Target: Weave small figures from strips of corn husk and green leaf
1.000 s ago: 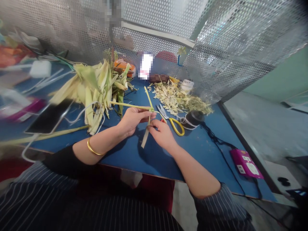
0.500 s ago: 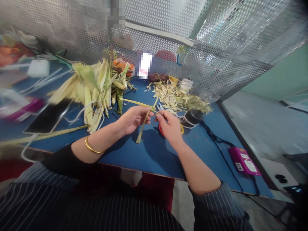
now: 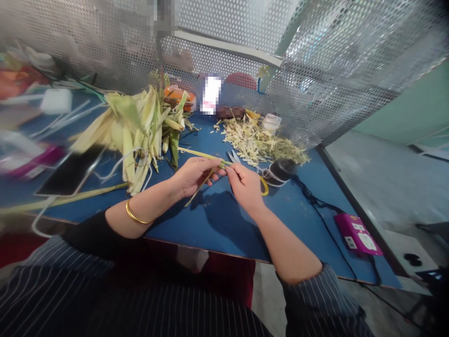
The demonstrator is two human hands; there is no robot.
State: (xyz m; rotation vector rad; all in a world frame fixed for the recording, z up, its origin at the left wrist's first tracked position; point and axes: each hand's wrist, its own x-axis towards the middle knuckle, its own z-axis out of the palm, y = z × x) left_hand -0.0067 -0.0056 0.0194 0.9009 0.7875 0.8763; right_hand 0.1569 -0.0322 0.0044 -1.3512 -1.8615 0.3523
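Corn husk strips (image 3: 198, 152) meet in a small green crossing between my two hands, above the blue table (image 3: 224, 234). My left hand (image 3: 196, 177) pinches them with thumb and forefinger; one strip points back to the left and another hangs down past the fingers. At the same crossing, my right hand (image 3: 245, 186) is closed, its thumb and forefinger on the husk. Scissors (image 3: 233, 157) lie just beyond, partly covered by the right hand, with a yellow handle showing. A black spool (image 3: 283, 169) wound with pale string stands right of that hand.
A heap of corn husks (image 3: 133, 126) lies at the left, beside a phone (image 3: 72, 171) and white cables. Shredded husk scraps (image 3: 252, 142) cover the back right. Perforated metal screens (image 3: 224, 56) rise behind. A magenta power strip (image 3: 358, 234) with black cords sits at the right edge.
The hanging strip has swung left and now shows edge-on. The short strip that stood up at the crossing no longer shows. My right hand has shifted slightly left, closer to my left fingers.
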